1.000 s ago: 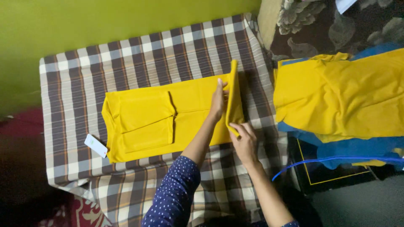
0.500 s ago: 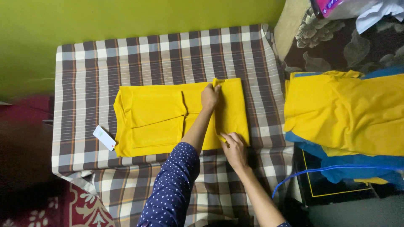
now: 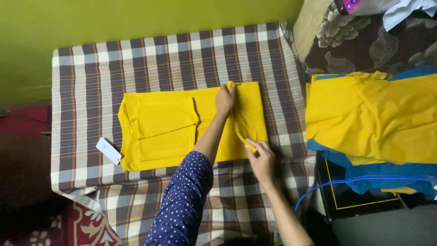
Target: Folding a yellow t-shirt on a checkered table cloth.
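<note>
Both hands' grip (image 3: 225,98) pinching yellow shirt (image 3: 159,127) fold

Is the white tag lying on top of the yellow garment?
No, the white tag lies on the checked cloth, just off the left edge of the yellow garment.

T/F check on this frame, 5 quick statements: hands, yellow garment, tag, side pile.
1. The left hand grips the far edge of the yellow garment. True.
2. The right hand rests on the side pile. False: it pinches the garment's near edge, on the checked cloth.
3. The white tag lies at the garment's left end. True.
4. The garment is blue. False: it is yellow; blue fabric shows only in the pile of garments to the right.
5. The wall behind the table is green. True.
</note>
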